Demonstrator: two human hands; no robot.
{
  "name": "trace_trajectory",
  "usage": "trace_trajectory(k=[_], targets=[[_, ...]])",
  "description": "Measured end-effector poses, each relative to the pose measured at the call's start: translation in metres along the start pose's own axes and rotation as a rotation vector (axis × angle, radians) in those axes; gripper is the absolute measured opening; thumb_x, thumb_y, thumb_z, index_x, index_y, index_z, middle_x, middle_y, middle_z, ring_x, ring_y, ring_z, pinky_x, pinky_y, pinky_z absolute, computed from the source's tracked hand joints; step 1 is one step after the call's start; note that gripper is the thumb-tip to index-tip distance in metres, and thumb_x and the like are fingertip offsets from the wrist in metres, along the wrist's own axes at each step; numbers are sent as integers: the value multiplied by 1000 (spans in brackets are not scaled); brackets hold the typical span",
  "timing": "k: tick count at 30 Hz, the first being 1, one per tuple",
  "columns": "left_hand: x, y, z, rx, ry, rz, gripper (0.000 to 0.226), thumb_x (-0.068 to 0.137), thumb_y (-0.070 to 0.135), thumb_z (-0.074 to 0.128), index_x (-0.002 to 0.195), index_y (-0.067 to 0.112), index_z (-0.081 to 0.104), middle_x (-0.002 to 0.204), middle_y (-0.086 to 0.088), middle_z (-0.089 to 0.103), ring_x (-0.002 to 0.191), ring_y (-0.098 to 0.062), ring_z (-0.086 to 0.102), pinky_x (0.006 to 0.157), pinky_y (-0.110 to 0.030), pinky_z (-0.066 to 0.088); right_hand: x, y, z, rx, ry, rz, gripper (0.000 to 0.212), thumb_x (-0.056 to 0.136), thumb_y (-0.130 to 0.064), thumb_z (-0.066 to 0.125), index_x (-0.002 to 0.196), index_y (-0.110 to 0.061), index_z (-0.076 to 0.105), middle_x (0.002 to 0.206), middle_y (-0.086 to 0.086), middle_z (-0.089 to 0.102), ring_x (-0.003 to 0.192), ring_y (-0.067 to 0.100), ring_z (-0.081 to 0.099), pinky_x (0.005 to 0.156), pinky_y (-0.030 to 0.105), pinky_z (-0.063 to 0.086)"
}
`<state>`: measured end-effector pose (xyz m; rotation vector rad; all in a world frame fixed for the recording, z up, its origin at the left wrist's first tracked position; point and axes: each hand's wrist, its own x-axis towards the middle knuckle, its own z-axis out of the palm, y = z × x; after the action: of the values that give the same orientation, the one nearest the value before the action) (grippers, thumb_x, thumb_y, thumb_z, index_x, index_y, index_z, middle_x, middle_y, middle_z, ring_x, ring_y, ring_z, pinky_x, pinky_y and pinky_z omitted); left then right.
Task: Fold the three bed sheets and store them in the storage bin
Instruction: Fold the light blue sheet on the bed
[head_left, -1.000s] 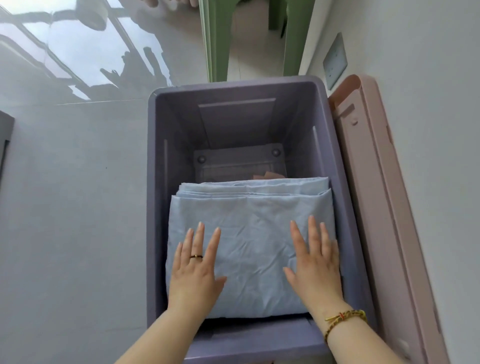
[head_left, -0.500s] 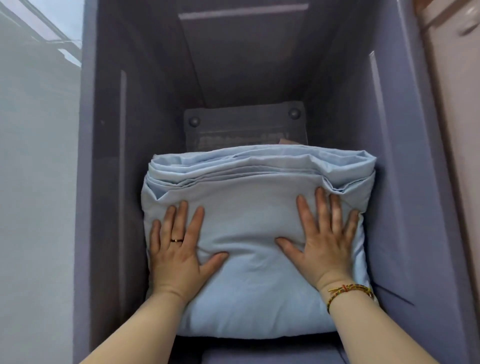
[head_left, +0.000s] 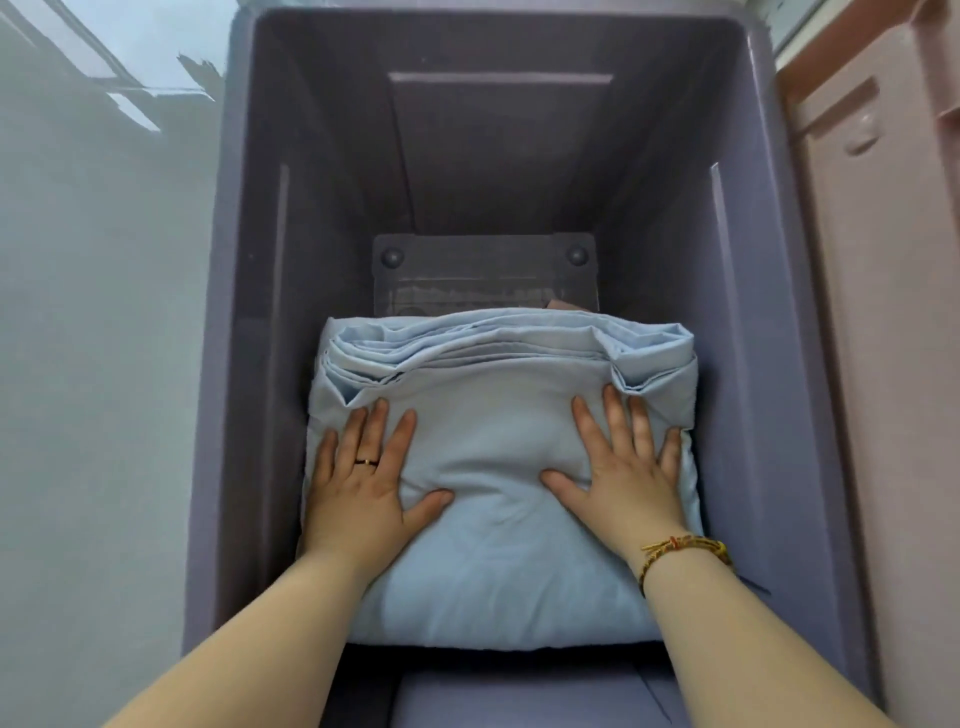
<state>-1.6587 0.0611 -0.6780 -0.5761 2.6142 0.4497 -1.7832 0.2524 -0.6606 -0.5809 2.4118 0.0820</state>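
Note:
A folded light blue bed sheet (head_left: 498, 561) lies inside the deep purple storage bin (head_left: 249, 312), filling its near half. Its stacked fold edges face the far wall. My left hand (head_left: 363, 483) presses flat on the sheet's left side, fingers straight and spread. My right hand (head_left: 623, 467) presses flat on the right side the same way. A small corner of pinkish fabric (head_left: 563, 305) peeks out behind the sheet; whatever lies under the sheet is hidden.
The bin's pink lid (head_left: 883, 312) leans upright against the wall just right of the bin. Glossy grey floor (head_left: 93, 364) runs along the left. The bin's far bottom (head_left: 483, 275) shows bare.
The sheet has gone from near the bin's rim down deep inside, with both hands pressing it. The fold edges bulged up at the far side. My view moved closer over the bin.

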Motion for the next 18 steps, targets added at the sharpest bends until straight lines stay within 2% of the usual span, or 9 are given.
trace_trajectory(k=[2,3,4,5,7,9,13,15,18], targets=[[-6,4,-21,73,-43,-35,97,69,79,4,147,23,13,155,-11,13,142,-23,6,111,-30,-3,-11,-6,-29,2,-154,36,78,89,-53,40,145,-34,-11,153,-3,-22,142,21,-18,113,50,-1],[-8,6,-32,79,-143,-53,91,71,75,12,148,27,2,157,-5,-2,144,-20,-2,113,-34,0,-17,-10,-40,23,-170,33,79,91,-46,43,145,-33,-12,154,-3,-21,143,22,-14,114,48,5],[-13,11,-47,102,-235,-82,82,80,67,24,147,28,0,157,-2,-6,144,-19,-3,114,-37,7,-28,-16,-55,61,-164,41,80,91,-40,45,145,-32,-14,154,-3,-19,143,22,-9,114,45,10],[-15,16,-62,128,-269,-99,71,87,53,34,147,25,7,157,-2,2,144,-20,5,112,-39,15,-38,-21,-69,127,-132,61,81,92,-36,46,145,-30,-15,155,-3,-18,144,23,-3,113,42,14],[-25,18,-92,150,-234,-104,49,91,31,39,138,20,31,147,-4,32,135,-22,31,104,-36,28,-60,-38,-95,215,-47,49,81,93,-32,47,145,-27,-15,156,-4,-14,143,23,7,112,37,18],[-40,17,-125,40,-239,-158,41,92,25,37,133,23,40,135,0,47,123,-22,46,97,-30,34,-87,-58,-124,241,1,-6,77,93,-29,46,146,-26,-10,156,-5,-2,141,22,17,110,31,22],[-78,1,-209,-317,-70,-271,35,92,23,38,125,28,50,124,5,57,110,-19,56,83,-25,42,-127,-99,-187,241,-9,-79,54,96,-25,38,146,-27,17,143,-4,40,126,18,42,96,24,35],[-98,-16,-258,-416,41,-298,30,93,23,39,118,30,54,117,6,59,105,-16,58,75,-23,39,-142,-124,-223,245,-12,-79,43,97,-21,33,140,-26,32,135,-2,48,121,19,47,92,26,38],[-140,-46,-332,-509,207,-346,26,94,23,41,115,30,56,102,8,57,94,-12,54,73,-22,34,-176,-166,-286,288,37,-150,37,98,-19,30,133,-27,40,133,-3,52,121,17,48,92,24,38]])
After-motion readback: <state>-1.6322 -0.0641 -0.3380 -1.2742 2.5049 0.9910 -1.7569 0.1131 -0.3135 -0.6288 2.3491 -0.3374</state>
